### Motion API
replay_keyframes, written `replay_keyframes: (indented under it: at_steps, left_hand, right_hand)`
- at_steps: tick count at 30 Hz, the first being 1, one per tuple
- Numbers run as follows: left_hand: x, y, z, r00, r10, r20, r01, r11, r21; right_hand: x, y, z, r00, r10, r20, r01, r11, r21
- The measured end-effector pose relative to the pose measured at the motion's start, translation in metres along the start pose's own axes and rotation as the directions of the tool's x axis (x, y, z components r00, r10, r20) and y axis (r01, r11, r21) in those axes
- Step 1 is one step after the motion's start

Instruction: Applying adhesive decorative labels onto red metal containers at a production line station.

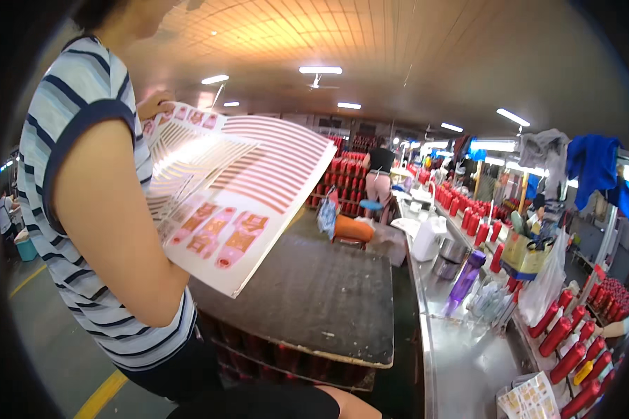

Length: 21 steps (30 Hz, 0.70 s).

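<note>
Co-worker at left holding a large label sheet beside a steel workbench.

The wearer's own hands lie outside the view, so their grip cannot be told. The co-worker's hand pinches the sheet's far upper corner; the other hand appears hidden beneath it. Just right stands a dark board on stacked red canisters; red bottles line the bench's right edge, near a purple bottle.
</note>
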<state>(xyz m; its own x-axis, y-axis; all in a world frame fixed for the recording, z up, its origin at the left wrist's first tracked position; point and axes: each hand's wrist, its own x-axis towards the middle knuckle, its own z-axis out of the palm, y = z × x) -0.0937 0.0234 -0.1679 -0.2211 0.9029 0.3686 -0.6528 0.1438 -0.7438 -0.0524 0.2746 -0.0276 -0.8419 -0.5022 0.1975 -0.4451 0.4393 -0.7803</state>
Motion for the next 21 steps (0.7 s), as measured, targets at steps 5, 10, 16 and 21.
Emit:
replay_keyframes:
  at_steps: [5, 10, 16, 21]
  left_hand:
    - [0.045, -0.113, 0.016, 0.974, 0.222, 0.046, -0.219, 0.974, -0.061]
    - [0.062, -0.217, 0.033, 0.927, -0.222, 0.302, 0.329, 0.098, -0.939]
    - [0.051, -0.199, 0.034, 0.87, -0.298, 0.392, 0.31, -0.288, -0.906]
    - [0.054, -0.203, 0.035, 0.835, -0.363, 0.413, 0.303, -0.322, -0.897]
  right_hand:
    - [-0.003, 0.017, 0.001, 0.988, 0.148, 0.046, -0.154, 0.972, 0.178]
    - [0.005, 0.009, 0.003, 0.978, 0.153, 0.143, -0.192, 0.928, 0.319]
    - [0.018, -0.014, 0.0, 0.955, -0.295, 0.037, 0.297, 0.938, -0.178]
    - [0.01, -0.011, 0.012, 0.988, -0.131, -0.085, 0.135, 0.99, 0.044]
